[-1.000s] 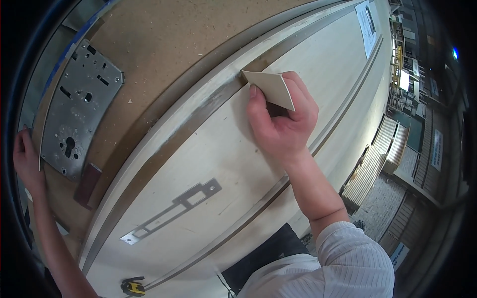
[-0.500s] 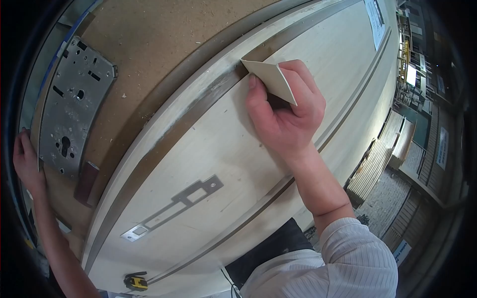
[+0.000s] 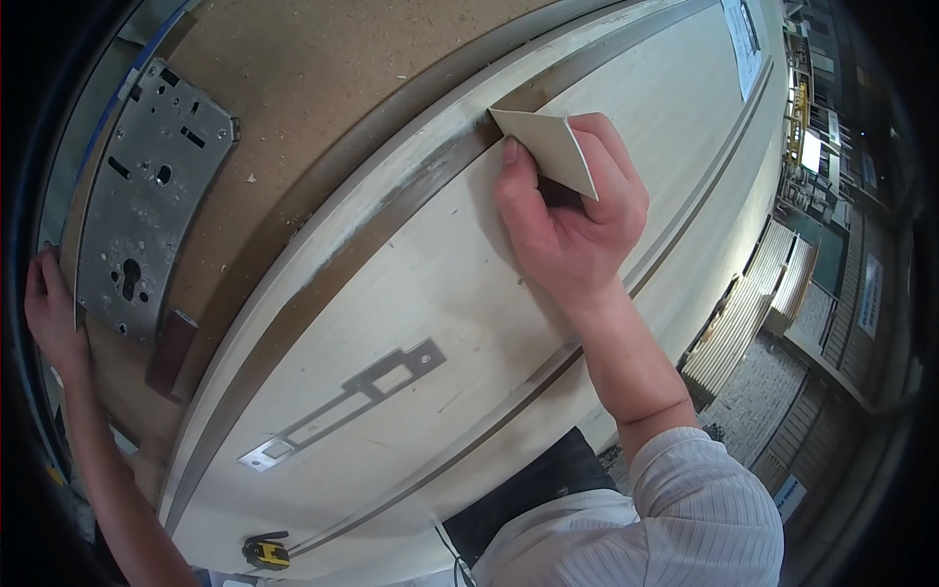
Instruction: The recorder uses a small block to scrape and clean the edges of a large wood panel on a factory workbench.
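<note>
My right hand (image 3: 577,210) pinches a folded cream sheet (image 3: 540,137) between thumb and fingers. Its pointed corner touches the brown groove (image 3: 381,220) along the rounded edge of a pale wooden panel (image 3: 460,284). Whitish dust or scuffing shows along that groove. At the far left, my left hand (image 3: 54,313) rests by the board's edge, beside a metal lock case (image 3: 152,205). Its visible fingers are slightly bent but stretched upward, and I see nothing held in them. A flat metal strike plate (image 3: 342,401) lies on the panel below my right hand.
A dark red block (image 3: 172,354) sits below the lock case. A yellow-and-black tape measure (image 3: 266,553) lies at the panel's lower end. Shavings dot the brown board (image 3: 293,88). A printed sheet (image 3: 743,44) lies at upper right; stacked panels (image 3: 738,313) stand beyond.
The whole view has shifted slightly, so panel, lock case and hands appear a little up and right. Against the panel, my right hand and the sheet have barely moved.
</note>
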`<state>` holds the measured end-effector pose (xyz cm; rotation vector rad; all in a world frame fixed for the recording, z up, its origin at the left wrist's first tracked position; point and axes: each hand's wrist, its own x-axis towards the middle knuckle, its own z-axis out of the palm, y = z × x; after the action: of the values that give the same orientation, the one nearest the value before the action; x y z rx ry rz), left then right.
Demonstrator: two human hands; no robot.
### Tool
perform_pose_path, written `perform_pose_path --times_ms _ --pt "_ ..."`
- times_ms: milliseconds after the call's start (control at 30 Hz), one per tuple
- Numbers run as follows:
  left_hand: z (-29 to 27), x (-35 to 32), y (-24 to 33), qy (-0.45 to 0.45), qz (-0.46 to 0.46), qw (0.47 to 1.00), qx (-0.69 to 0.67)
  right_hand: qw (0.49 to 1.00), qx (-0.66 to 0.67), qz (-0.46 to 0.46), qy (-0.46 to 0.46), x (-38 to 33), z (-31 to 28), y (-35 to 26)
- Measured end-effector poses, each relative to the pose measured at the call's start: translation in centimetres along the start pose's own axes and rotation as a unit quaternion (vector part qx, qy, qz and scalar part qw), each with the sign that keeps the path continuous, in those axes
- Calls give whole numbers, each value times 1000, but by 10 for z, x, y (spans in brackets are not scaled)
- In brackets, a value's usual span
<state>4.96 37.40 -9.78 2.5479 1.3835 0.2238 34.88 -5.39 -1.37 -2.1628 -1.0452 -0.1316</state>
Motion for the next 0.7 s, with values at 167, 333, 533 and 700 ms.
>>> perform_pose_path --times_ms 167,333,533,700 --pt "-1 3 -1 -4 6 1000 -18 1000 -10 5 -3 -1 2 -3" --pt "-2 2 3 -14 -21 999 -23 1000 -3 3 -5 -2 2 -3" --pt "-2 3 -6 -17 41 999 -3 1000 -3 -9 -10 0 1 -2" --pt "-2 3 -12 -16 71 997 30 1000 -8 -16 -5 0 1 -1"
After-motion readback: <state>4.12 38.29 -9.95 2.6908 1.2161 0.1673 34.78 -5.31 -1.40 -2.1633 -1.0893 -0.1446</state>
